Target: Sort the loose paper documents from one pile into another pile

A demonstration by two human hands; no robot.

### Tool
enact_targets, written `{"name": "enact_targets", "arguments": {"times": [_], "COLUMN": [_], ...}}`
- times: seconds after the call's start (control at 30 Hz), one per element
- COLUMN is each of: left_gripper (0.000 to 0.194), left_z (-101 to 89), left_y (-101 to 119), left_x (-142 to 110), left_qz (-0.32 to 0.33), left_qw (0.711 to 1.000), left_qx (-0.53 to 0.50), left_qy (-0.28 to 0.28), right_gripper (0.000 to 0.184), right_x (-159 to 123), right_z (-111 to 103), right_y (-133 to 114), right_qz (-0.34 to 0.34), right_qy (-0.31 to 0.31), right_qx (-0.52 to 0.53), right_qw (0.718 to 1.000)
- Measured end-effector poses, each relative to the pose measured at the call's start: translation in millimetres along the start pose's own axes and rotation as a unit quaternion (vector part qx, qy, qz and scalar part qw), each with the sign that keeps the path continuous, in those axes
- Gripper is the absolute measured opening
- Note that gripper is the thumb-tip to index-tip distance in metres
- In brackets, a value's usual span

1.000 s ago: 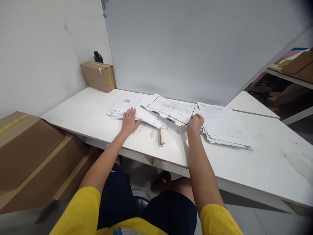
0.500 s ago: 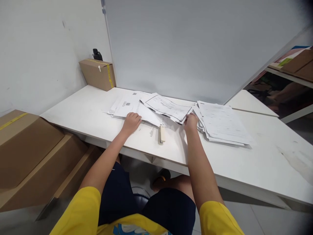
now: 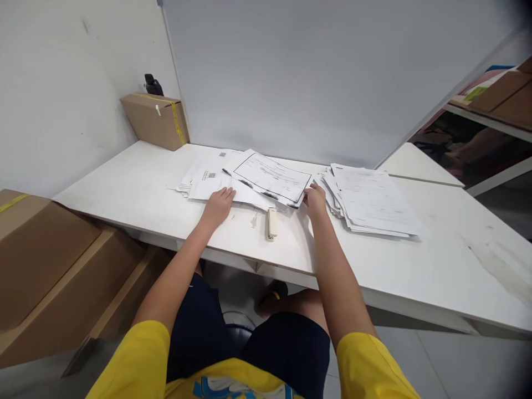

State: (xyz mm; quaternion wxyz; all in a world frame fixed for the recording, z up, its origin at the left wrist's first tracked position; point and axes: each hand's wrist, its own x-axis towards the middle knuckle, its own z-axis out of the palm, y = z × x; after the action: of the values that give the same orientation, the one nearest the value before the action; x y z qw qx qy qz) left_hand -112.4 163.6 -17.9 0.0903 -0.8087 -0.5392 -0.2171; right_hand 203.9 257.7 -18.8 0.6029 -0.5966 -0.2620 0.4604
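In the head view, the right hand (image 3: 315, 200) pinches the near right corner of the black-bordered sheet (image 3: 274, 177), its fingers closed on the paper. The left hand (image 3: 219, 206), fingers curled together, presses the left paper pile (image 3: 208, 174) at ten o'clock of the stapler (image 3: 271, 224); the right paper stack (image 3: 376, 202) lies at two o'clock on the worktop (image 3: 436, 255).

Matt cardboard box (image 3: 154, 123) — smooth white tabletop (image 3: 394, 266) — thin paper sheets (image 3: 374, 202).
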Motion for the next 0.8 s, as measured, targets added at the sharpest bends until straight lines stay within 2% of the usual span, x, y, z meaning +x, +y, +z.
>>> {"name": "enact_targets", "arguments": {"times": [0.17,0.33,0.47,0.67,0.8], "left_gripper": [0.038,0.037,0.039,0.04,0.038], "left_z": [-6.4,-9.6,-9.5,-2.1,4.6], "left_y": [8,9,4,-13,-21], "left_x": [0,3,4,13,18], "left_qz": [0.049,0.077,0.084,0.112,0.116], "left_qw": [0.999,0.997,0.995,0.985,0.983], "left_qx": [-0.003,-0.025,-0.053,-0.112,-0.125], "left_qy": [0.013,-0.003,-0.002,0.062,0.07], "right_gripper": [0.056,0.055,0.058,0.055,0.056], "right_x": [-1,-2,-5,-9,-4], "right_z": [1,2,4,10,12], "right_y": [-2,-3,-7,-15,-14], "right_qz": [-0.005,0.0,0.002,-0.01,-0.018], "right_qy": [0.002,-0.012,-0.014,-0.015,-0.031], "right_qx": [-0.01,-0.023,-0.036,-0.059,-0.062], "right_qw": [1.0,1.0,0.999,0.998,0.997]}}
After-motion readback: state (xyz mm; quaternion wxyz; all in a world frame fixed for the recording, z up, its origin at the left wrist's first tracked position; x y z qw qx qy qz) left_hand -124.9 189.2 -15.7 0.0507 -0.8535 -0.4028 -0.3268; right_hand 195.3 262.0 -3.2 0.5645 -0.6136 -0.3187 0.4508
